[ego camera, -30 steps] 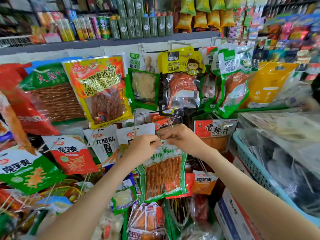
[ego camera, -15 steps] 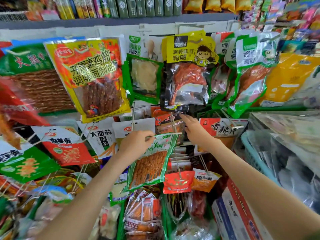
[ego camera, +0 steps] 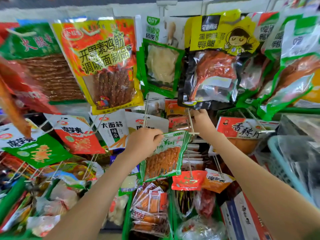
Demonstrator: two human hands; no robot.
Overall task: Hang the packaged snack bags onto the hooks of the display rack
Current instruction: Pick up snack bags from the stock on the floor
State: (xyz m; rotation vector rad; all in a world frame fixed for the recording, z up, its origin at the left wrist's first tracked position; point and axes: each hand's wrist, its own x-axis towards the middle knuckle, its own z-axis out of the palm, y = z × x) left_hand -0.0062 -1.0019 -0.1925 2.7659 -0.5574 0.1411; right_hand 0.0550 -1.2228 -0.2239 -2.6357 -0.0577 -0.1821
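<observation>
A green snack bag (ego camera: pixel 163 158) with orange strips inside hangs tilted in the middle of the rack. My left hand (ego camera: pixel 143 143) pinches its top left corner. The bag's top right corner lies against the tip of a pale wire hook (ego camera: pixel 191 125) that ends in a short crossbar. My right hand (ego camera: pixel 201 119) is further back along that hook, just under a black and yellow duck-leg bag (ego camera: pixel 213 66), with thumb and fingers curled round the hook's rod. Whether the bag's hole is on the hook is hidden.
Hanging bags crowd every side: a yellow and red bag (ego camera: pixel 103 63) at upper left, white bags (ego camera: pixel 114 130) beside my left hand, a red bag (ego camera: pixel 188 181) below. A blue basket (ego camera: pixel 281 172) and a cardboard box (ego camera: pixel 242 220) stand at right.
My right hand let go of the green bag and moved up and back to the hook. The bag now tilts, held by my left hand alone. The view moved closer.
</observation>
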